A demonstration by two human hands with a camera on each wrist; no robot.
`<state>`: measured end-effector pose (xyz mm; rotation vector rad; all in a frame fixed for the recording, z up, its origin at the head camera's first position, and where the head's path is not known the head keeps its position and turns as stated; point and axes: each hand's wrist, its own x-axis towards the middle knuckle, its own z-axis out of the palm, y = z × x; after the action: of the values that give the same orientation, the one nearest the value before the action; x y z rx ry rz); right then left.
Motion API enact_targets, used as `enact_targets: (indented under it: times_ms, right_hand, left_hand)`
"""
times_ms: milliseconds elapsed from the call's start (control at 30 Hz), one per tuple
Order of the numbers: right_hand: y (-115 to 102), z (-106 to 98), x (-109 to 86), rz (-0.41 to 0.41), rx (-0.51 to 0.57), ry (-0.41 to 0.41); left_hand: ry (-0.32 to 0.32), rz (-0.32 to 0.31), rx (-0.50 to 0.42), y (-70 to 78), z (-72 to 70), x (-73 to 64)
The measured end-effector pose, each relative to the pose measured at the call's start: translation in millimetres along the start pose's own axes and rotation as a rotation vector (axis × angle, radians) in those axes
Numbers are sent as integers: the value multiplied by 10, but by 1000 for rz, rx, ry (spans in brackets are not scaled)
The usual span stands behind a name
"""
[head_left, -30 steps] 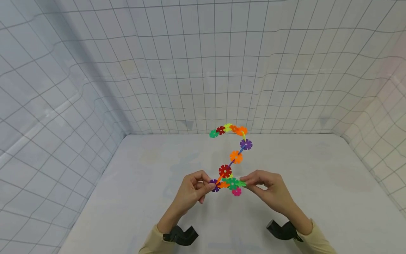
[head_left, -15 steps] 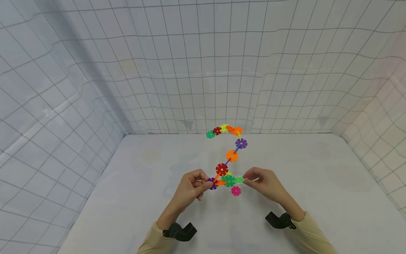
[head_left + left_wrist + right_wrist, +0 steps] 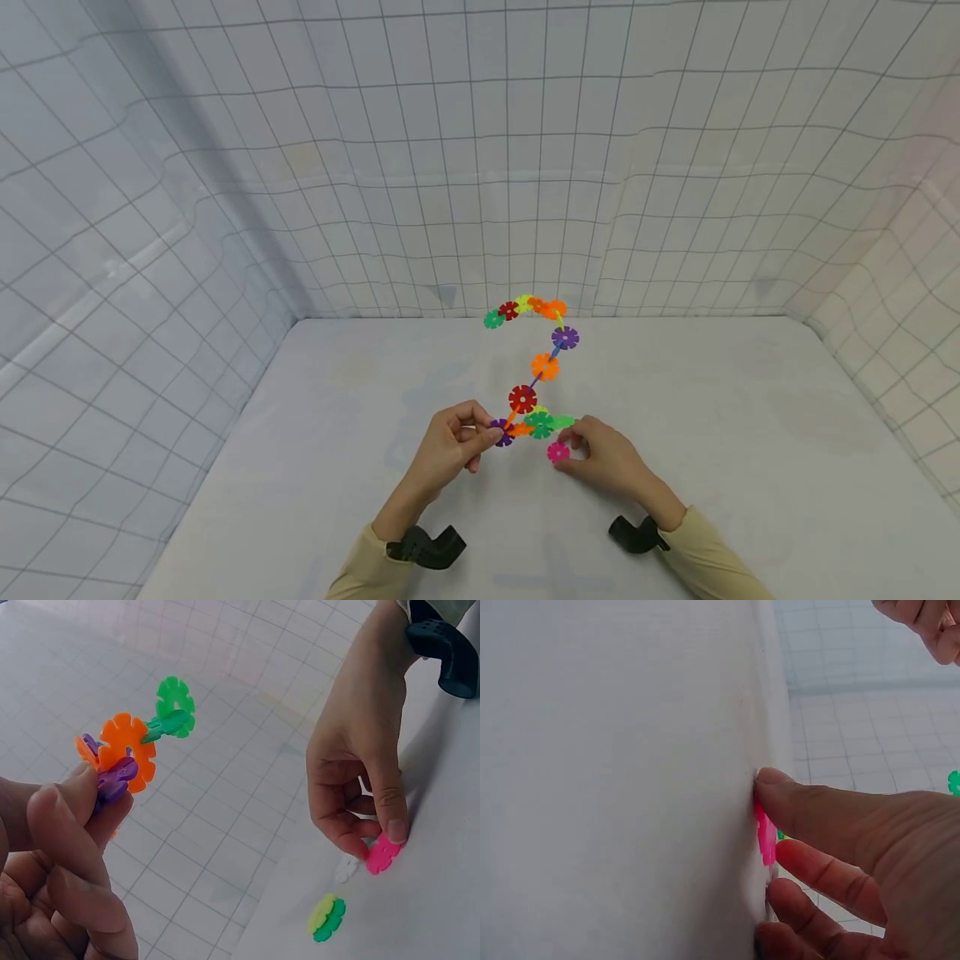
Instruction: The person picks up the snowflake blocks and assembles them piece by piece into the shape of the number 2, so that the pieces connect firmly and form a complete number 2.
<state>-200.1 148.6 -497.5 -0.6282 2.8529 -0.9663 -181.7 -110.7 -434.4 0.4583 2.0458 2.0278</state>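
My left hand (image 3: 452, 442) pinches a purple notched disc (image 3: 502, 433) between thumb and fingertips. From it runs a chain of interlocking flower-shaped discs (image 3: 522, 399), curving up and away in the head view. An orange disc, a green one and a light green disc (image 3: 175, 705) extend to the right of the grip. Just below that end, my right hand (image 3: 611, 458) has its thumb and index finger at a pink disc (image 3: 384, 855) lying on the table. Thumb and index meet its edges in the left wrist view.
A white disc (image 3: 346, 868) lies beside the pink one on the white table (image 3: 360, 500). Close by are a yellow disc (image 3: 322, 909) and a green disc (image 3: 333, 924), overlapping. A grid-patterned white sheet (image 3: 480, 167) rises behind and at both sides.
My right hand has left the light green disc at the chain's end and come down to the pink disc. The left hand and the chain have shifted slightly left.
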Motion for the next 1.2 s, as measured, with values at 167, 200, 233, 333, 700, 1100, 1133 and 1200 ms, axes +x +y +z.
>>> enact_targets:
  times_ms: [167, 200, 233, 333, 700, 1100, 1133, 1200]
  right_hand:
    - [1, -24, -3, 6, 5, -4]
    - [3, -31, -4, -3, 13, -7]
    - [2, -40, -5, -12, 23, -12]
    - [3, -64, -4, -43, 64, -29]
    - [-85, -309, -31, -99, 253, -55]
    - [-360, -766, -88, -59, 751, 96]
    - [-378, -772, -95, -65, 766, 99]
    - [-405, -771, -104, -79, 777, 106]
  left_hand:
    - [-2, -3, 0, 39, 1, 5]
    - [0, -6, 0, 37, 0, 10]
    - [4, -9, -2, 31, -1, 15]
    - [13, -13, -3, 4, -5, 33]
    - [13, 27, 11, -1, -3, 59]
    - [39, 31, -2, -2, -30, 17]
    - [38, 32, 1, 1, -33, 6]
    - [36, 37, 6, 8, -38, -10]
